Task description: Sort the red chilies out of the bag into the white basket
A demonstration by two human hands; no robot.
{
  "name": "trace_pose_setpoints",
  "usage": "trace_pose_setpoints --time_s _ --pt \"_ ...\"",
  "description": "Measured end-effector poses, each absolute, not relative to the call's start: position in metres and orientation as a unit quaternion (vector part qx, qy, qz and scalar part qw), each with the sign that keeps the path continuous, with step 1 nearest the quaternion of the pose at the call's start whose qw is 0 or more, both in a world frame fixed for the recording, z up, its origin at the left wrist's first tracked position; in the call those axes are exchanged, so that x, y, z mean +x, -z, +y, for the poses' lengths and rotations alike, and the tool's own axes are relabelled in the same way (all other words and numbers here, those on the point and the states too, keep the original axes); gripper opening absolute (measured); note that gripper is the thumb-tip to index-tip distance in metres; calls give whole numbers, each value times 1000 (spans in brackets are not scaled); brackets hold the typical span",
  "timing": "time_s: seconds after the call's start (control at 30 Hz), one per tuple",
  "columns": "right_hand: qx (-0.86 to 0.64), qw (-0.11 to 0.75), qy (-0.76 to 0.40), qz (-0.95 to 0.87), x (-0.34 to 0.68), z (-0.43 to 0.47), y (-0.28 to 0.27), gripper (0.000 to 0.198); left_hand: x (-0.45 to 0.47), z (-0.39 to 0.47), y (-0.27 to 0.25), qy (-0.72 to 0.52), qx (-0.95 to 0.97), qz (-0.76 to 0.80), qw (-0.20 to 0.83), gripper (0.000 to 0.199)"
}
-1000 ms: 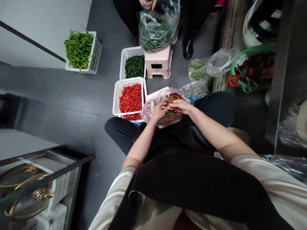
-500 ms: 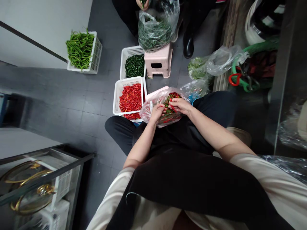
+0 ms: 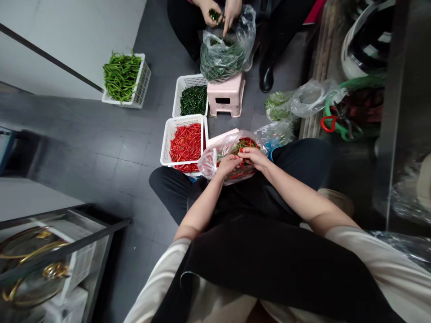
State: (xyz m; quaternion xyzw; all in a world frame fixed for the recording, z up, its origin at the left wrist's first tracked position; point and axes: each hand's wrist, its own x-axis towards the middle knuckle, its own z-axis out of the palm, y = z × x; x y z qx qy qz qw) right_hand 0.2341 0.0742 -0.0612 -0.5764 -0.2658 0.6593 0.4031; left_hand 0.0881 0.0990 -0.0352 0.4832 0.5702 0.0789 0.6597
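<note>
A clear plastic bag (image 3: 209, 162) of red chili peppers with green stems (image 3: 245, 144) lies open across my lap. Over its mouth, my left hand (image 3: 229, 165) and my right hand (image 3: 254, 157) meet, fingertips pinched together. A bit of red chili shows between my right fingers; the left fingertips press against the same spot, though most of what they grip is covered. Just left of the bag stands a white basket (image 3: 164, 148) full of stemless red chilies (image 3: 186, 143), stacked on another container of red chilies.
Behind sits a white basket (image 3: 176, 96) of dark green chilies beside a pink stool (image 3: 225, 95) bearing a bag of green chilies (image 3: 224, 63). A co-worker's hands (image 3: 218, 13) work above it. Long green peppers (image 3: 121, 77) fill another basket. Red-handled scissors (image 3: 328, 124) lie at right.
My two hands have come together, left moving toward right, over the bag. The co-worker's hands now show more fully above the far bag. The whole view has shifted slightly.
</note>
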Motion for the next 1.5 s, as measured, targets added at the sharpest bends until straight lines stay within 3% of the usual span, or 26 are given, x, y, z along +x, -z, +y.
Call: trace_pose_setpoints --time_s 0.13,0.23,0.37,0.53,0.67,0.8,0.93,1.07,1.17,1.27,1.4,1.5 --pt "-635 368 -559 -387 234 74 59 42 81 102 36 -68 608 549 569 18" --pt "-621 330 -628 -335 235 75 57 36 74 105 37 -110 709 490 496 5" --pt "-552 329 -743 -189 243 77 57 19 70 106 37 -142 613 474 616 8" --pt "-655 371 -604 -261 246 75 57 27 72 103 43 -212 395 536 715 12" --pt "-592 357 -676 -257 243 69 46 32 72 103 49 -255 398 543 694 13" --pt "-522 295 -772 -213 246 67 37 35 72 100 46 -261 531 537 601 11" --pt "-494 298 -785 -225 243 68 41 33 76 97 35 -262 607 525 535 10" --pt "-480 377 -730 -307 236 64 43 36 76 101 29 -253 456 536 664 9" --pt "-468 380 -701 -381 239 64 39 40 69 106 29 -247 317 514 758 7" --pt "-587 283 -583 -485 245 69 35 40 63 108 29 -240 301 541 748 10" --pt "-677 88 -357 -638 242 79 24 30 70 111 26 -224 437 546 679 15" --pt "-641 67 -330 -690 236 86 15 30 76 120 19 -211 504 519 658 9"
